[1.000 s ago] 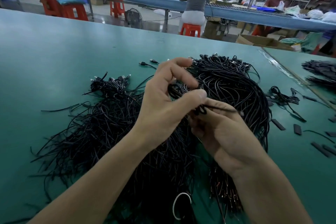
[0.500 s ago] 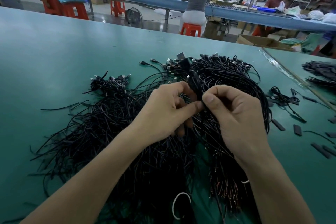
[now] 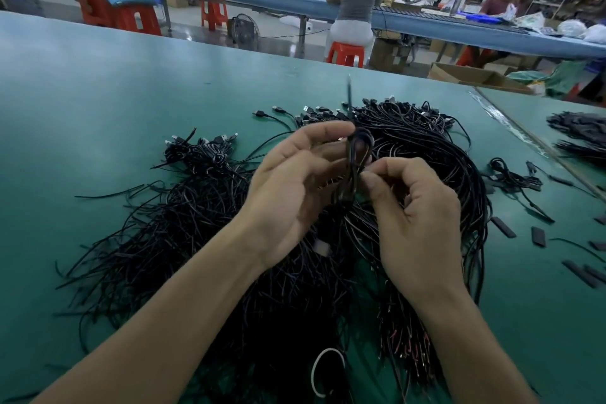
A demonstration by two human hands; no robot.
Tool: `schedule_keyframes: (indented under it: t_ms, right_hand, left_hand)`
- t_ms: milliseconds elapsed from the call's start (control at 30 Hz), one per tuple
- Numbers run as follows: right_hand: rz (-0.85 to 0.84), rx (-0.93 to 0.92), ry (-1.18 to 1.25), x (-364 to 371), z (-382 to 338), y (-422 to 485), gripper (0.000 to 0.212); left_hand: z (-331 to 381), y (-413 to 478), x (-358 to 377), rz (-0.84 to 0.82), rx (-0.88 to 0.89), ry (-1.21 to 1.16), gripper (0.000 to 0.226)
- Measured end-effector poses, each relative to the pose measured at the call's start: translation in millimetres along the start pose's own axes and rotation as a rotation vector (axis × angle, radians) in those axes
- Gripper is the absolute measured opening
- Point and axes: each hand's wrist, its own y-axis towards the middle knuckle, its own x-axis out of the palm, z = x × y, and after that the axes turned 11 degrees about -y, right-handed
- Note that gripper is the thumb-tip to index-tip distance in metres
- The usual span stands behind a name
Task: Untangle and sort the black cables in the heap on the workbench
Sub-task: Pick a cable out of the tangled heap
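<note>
Black insulation over thin wire, heaped in a broad tangle of cables [image 3: 183,233] across the middle of the green workbench [image 3: 114,92], plug ends [image 3: 328,110] fanned along the far edge, bare reddish stripped ends [image 3: 403,344] toward the near one. Lifted just above that heap, between both hands: one short cable folded into a loop [image 3: 351,167], free tail poking straight up, blurred. Right hand [image 3: 416,226] closed in a pinch, thumb and forefinger clamped on the loop's lower side, other fingers curled underneath. Left hand [image 3: 288,193] turned palm-up with fingers half straightened, tips at the top of the loop; impossible to tell through the blur whether pinching it or only propping it. Looks very light and floppy, smooth-jacketed, with just enough spring to hold a curve and snag on neighbours; no weight to fight, only friction and knots. Best taken close to a plug, where stiffer and easier to follow, then drawn out slowly along its own length rather than yanked sideways, for fear of tightening the tangle or straining the stripped ends. Off to the left, just beside the heap, a smaller bunch of plugged cables [image 3: 203,151], perhaps already sorted. To the right, well apart, short black sleeve pieces [image 3: 503,227] scattered on the mat, and another dark pile [image 3: 577,131] beyond the bench seam. Near the bottom, a white ring [image 3: 314,371] half buried among the strands.
</note>
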Motion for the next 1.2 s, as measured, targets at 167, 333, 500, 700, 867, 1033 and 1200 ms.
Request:
schedule_keyframes:
  t_ms: [167, 333, 500, 700, 867, 1033, 1200]
  right_hand:
    - [-0.117, 0.136, 0.235, 4, 0, 2, 0.011]
    - [-0.169, 0.257, 0.442, 2, 0, 3, 0.02]
    - [-0.191, 0.334, 0.565, -3, 3, 5, 0.016]
    - [-0.286, 0.501, 0.675, 0, 6, 4, 0.014]
    - [-0.458, 0.861, 0.991, 7, 8, 4, 0.012]
    - [-0.303, 0.687, 0.551, 5, 22, 2, 0.006]
    - [-0.285, 0.333, -0.508, -5, 53, 0, 0.03]
  left_hand:
    - [8, 2, -2, -0.012, 0.004, 0.004, 0.025]
    - [1, -2, -4, -0.032, 0.179, 0.392, 0.032]
    - [0, -1, -13, 0.092, 0.106, 0.864, 0.047]
    - [0, 1, -17, -0.076, 0.049, 0.971, 0.012]
    - [8, 1, -29, -0.072, 0.379, 1.623, 0.038]
    - [16, 8, -40, 0.085, 0.18, 1.507, 0.034]
    - [36, 37, -101, 0.522, 0.115, 1.243, 0.019]
